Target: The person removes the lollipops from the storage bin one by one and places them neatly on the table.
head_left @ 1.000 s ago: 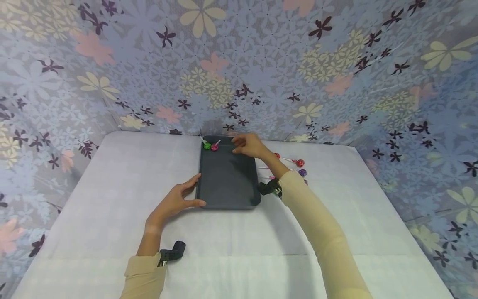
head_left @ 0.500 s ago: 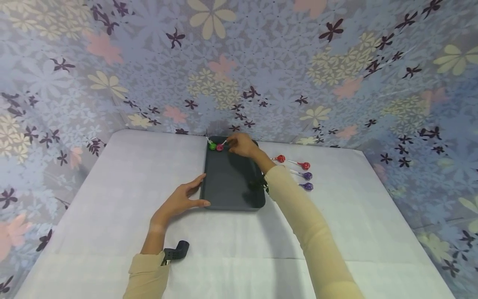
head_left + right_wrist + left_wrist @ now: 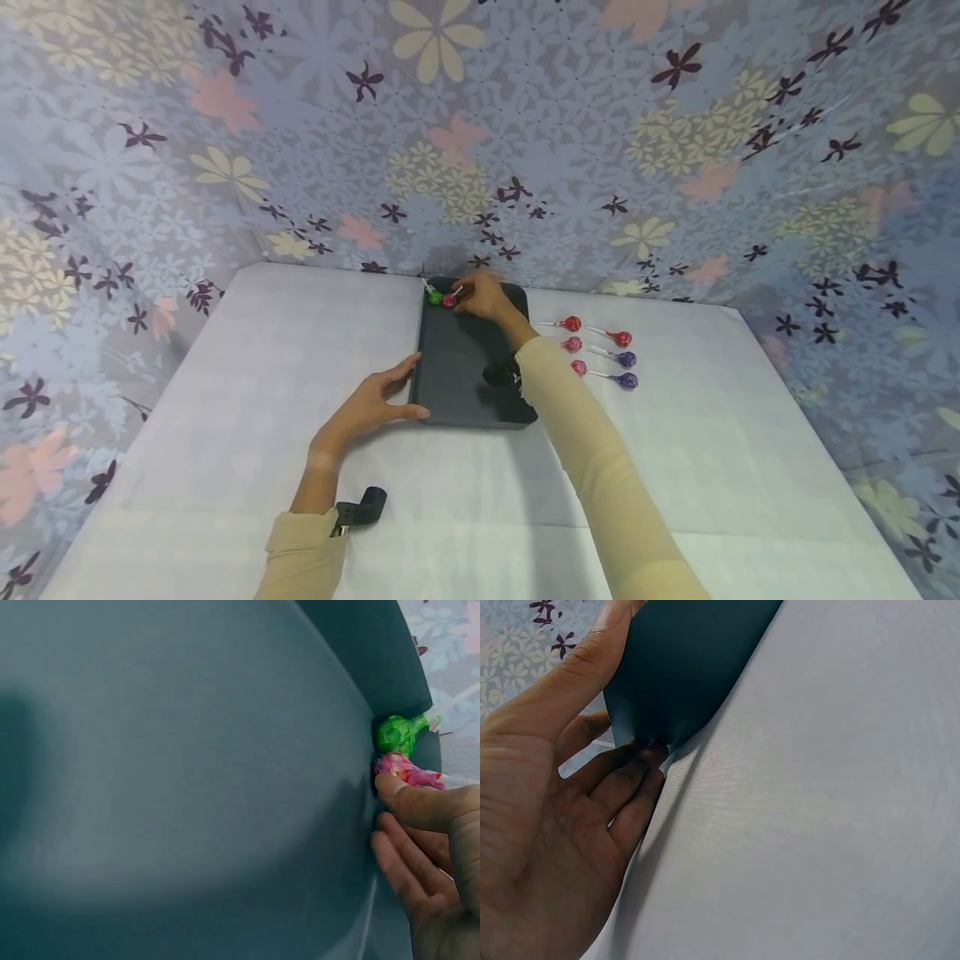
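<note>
A dark grey tray point(image 3: 472, 367) lies on the white-covered table. My left hand point(image 3: 378, 402) holds its near left corner, thumb at the front edge and fingers along the left side; in the left wrist view those fingers bend in against the tray wall. At the far left corner, a green lollipop point(image 3: 397, 735) and a pink lollipop point(image 3: 401, 768) lean side by side on the wall, sticks pointing outward over the rim. My right hand point(image 3: 483, 297) pinches the pink one, thumb tip on its wrapper. Its index finger is mostly hidden behind the thumb.
Right of the tray lie several more lollipops: red point(image 3: 620, 338), pink point(image 3: 572, 344) and purple point(image 3: 627, 381), partly covered by the right sleeve point(image 3: 577, 425). A flower-patterned cloth point(image 3: 525, 125) rises right behind the tray.
My right hand has moved left across the tray's far end to the pink lollipop. The left hand stays at the tray corner. The whole head view has shifted slightly.
</note>
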Available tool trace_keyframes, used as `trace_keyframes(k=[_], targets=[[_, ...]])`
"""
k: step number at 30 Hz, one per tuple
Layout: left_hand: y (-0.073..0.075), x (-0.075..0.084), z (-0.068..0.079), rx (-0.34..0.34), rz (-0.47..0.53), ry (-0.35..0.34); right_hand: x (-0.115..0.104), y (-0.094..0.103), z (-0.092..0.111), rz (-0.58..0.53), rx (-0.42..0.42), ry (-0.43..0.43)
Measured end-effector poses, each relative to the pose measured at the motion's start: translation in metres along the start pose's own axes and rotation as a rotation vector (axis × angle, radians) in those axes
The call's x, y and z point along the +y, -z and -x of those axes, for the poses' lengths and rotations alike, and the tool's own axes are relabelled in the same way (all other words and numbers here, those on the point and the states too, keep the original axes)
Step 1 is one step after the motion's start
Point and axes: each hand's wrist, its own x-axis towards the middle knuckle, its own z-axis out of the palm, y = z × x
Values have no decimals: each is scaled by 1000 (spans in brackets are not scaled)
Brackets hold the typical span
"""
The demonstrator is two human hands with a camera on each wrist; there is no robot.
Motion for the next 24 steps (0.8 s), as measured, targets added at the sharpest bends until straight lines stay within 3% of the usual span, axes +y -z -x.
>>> trace_keyframes(k=[5, 15, 24], targets=[[-1, 1, 0, 4, -19, 18, 1, -9, -3, -5, 22, -31], [-3, 1, -1, 15, -32, 34, -5, -14, -7, 16, 54, -9], [-3, 2, 0, 15, -44, 36, -5, -16, -5, -37, 61, -13]])
